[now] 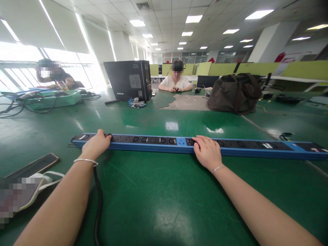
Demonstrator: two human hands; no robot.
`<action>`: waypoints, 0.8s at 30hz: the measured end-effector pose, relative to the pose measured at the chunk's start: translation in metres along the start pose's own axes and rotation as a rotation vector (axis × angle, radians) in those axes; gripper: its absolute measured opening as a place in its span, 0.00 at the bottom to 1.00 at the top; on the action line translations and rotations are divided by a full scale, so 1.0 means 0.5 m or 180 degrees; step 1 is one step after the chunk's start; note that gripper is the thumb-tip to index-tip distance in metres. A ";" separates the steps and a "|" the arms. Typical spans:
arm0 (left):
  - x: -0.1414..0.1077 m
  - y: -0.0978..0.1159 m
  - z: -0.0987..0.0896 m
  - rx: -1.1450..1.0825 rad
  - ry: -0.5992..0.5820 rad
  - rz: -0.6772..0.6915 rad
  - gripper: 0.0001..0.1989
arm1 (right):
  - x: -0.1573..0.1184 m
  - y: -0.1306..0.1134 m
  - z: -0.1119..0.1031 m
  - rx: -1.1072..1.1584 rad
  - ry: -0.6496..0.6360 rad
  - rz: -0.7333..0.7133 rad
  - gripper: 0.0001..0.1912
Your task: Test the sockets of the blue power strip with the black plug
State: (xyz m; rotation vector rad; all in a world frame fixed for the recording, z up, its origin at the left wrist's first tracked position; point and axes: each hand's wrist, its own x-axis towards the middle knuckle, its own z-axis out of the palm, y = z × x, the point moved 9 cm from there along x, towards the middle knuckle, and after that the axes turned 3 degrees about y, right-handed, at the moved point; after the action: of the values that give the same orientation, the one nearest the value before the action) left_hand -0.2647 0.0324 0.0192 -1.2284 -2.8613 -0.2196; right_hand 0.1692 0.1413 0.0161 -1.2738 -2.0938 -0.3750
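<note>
A long blue power strip (153,147) with a row of black sockets lies across the green table in front of me. Near its left end, my left hand (96,144) is closed around the end of a black power cord (97,205), whose plug is mostly hidden by my fingers at the sockets. The cord drops from under my wrist toward the bottom edge. My right hand (208,152) grips the strip right of its middle, just past a light blue socket (181,141), fingers over the top face and thumb at the near side.
Two phones, one dark (36,165) and one with a white strap (24,198), lie at left. Farther back are a green basket (56,100) with cables, a black computer case (128,80), gloves (137,103) and a brown bag (233,94). Two people sit beyond.
</note>
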 end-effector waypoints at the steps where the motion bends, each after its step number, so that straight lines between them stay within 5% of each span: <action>1: 0.001 -0.001 0.001 -0.0012 0.0018 -0.0008 0.26 | 0.000 0.000 0.000 0.0004 0.0003 0.0005 0.16; 24: -0.018 -0.006 -0.027 -0.0396 0.0263 -0.0236 0.22 | 0.001 0.000 0.003 0.0019 -0.0061 0.0037 0.16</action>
State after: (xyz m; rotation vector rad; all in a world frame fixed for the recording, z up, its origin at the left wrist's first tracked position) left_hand -0.2609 0.0220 0.0314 -1.1035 -2.8626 -0.4457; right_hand 0.1686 0.1423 0.0155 -1.2902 -2.1010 -0.3527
